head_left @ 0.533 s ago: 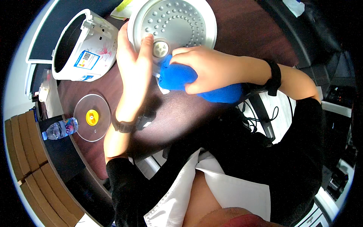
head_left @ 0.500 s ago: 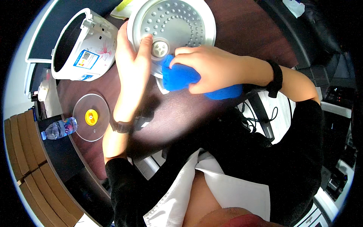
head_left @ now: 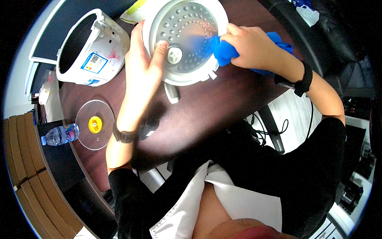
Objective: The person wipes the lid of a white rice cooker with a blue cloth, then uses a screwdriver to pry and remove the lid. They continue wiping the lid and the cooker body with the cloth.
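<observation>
My left hand (head_left: 146,65) grips the left edge of a round silver rice cooker lid (head_left: 187,34), thumb on its dimpled inner face beside a small white round vent (head_left: 174,55). The lid is tilted up from the table, and a grey handle-like part (head_left: 171,93) sticks out below it. My right hand (head_left: 254,47) is closed round a bunched blue cloth (head_left: 225,52). The cloth touches the lid's right rim, and its loose end trails beneath my wrist.
The white, flower-patterned rice cooker body (head_left: 104,47) lies on its side at the far left of the brown table (head_left: 203,115). Nearer are a clear round lid (head_left: 104,135) with a yellow knob and a water bottle (head_left: 61,135). A yellow-white cloth (head_left: 133,12) lies behind.
My right hand has moved right and slightly away from me with the blue cloth, from the lid's lower edge to its right rim. The lid has shifted slightly right in my left hand.
</observation>
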### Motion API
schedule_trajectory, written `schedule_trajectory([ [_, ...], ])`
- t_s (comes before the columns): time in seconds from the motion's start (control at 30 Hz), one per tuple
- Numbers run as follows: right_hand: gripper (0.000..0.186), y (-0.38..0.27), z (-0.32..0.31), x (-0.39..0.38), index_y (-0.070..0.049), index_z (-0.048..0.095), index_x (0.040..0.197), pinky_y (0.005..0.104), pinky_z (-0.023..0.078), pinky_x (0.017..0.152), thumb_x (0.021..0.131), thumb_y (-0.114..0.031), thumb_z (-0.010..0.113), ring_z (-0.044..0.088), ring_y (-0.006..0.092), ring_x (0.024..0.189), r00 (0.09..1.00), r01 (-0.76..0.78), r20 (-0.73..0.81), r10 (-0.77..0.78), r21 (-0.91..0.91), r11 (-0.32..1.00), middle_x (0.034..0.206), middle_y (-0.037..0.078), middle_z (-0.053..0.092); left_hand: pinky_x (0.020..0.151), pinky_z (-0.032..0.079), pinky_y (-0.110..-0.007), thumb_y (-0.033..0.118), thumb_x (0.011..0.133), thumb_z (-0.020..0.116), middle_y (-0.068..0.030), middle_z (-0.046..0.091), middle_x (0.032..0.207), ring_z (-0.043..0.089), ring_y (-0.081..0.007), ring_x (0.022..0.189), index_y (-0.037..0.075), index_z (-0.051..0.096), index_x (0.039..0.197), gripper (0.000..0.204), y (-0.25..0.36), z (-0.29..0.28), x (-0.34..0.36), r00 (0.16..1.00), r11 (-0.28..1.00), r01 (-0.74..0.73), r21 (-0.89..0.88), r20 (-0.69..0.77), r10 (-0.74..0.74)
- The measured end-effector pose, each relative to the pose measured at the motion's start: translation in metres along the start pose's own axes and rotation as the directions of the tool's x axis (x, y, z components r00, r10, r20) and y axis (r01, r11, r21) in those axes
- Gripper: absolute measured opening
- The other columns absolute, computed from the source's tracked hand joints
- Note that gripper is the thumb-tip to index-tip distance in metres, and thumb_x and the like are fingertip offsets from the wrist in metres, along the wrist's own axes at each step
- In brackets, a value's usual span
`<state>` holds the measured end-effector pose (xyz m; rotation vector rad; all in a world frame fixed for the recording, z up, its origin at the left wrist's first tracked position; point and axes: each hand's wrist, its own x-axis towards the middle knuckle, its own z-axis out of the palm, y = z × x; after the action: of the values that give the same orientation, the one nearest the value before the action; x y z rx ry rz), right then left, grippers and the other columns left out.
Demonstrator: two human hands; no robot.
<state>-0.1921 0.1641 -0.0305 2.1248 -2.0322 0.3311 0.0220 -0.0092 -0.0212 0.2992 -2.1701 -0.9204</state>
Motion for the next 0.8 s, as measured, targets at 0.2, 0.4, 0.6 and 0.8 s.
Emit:
schedule_trajectory([
  [0.2, 0.035, -0.001, -0.013, 0.011, -0.008, 0.063, 0.101, 0.0404, 0.051, 0.066, 0.068, -0.018, 0.071, 0.063, 0.0308, 0.076, 0.995, -0.065, -0.078, 0.056, -0.120, 0.991, 0.089, 0.011, 0.057, 0.082, 0.053, -0.040, 0.010, 0.090, 0.056, -0.0244, 0.066, 0.101, 0.067, -0.0356, 0.096, 0.001, 0.039, 0.132, 0.046, 0.014, 0.000, -0.002, 0.996, 0.993, -0.088, 0.084, -0.020, 0.090],
  [0.4, 0.020, -0.006, -0.032, 0.017, -0.005, 0.059, 0.096, 0.0322, 0.046, 0.060, 0.080, -0.017, 0.062, 0.057, 0.0234, 0.070, 0.989, -0.087, -0.140, 0.056, -0.230, 0.969, 0.083, 0.009, 0.052, 0.082, 0.053, -0.041, 0.010, 0.090, 0.056, -0.0254, 0.066, 0.101, 0.067, -0.0370, 0.095, 0.000, 0.039, 0.131, 0.047, 0.018, -0.003, -0.004, 0.994, 0.982, -0.102, 0.160, -0.026, 0.107],
  [0.6, 0.038, 0.007, 0.006, 0.007, -0.008, 0.061, 0.106, 0.0404, 0.050, 0.067, 0.070, -0.018, 0.071, 0.063, 0.0318, 0.078, 0.982, -0.162, -0.098, 0.161, -0.001, 0.987, 0.091, 0.012, 0.055, 0.081, 0.053, -0.041, 0.010, 0.089, 0.058, -0.0266, 0.065, 0.102, 0.066, -0.0377, 0.095, -0.002, 0.038, 0.131, 0.048, 0.012, 0.000, -0.003, 0.994, 0.985, -0.087, 0.149, -0.051, 0.095],
  [0.8, 0.044, -0.020, 0.021, 0.001, -0.002, 0.062, 0.108, 0.0409, 0.051, 0.070, 0.068, -0.018, 0.072, 0.064, 0.0335, 0.080, 0.977, -0.114, 0.203, 0.066, 0.233, 0.966, 0.094, 0.016, 0.057, 0.085, 0.051, -0.041, 0.009, 0.089, 0.058, -0.0269, 0.064, 0.106, 0.065, -0.0377, 0.098, -0.002, 0.041, 0.130, 0.045, 0.000, 0.003, -0.004, 0.989, 0.986, -0.034, 0.165, -0.133, 0.056],
])
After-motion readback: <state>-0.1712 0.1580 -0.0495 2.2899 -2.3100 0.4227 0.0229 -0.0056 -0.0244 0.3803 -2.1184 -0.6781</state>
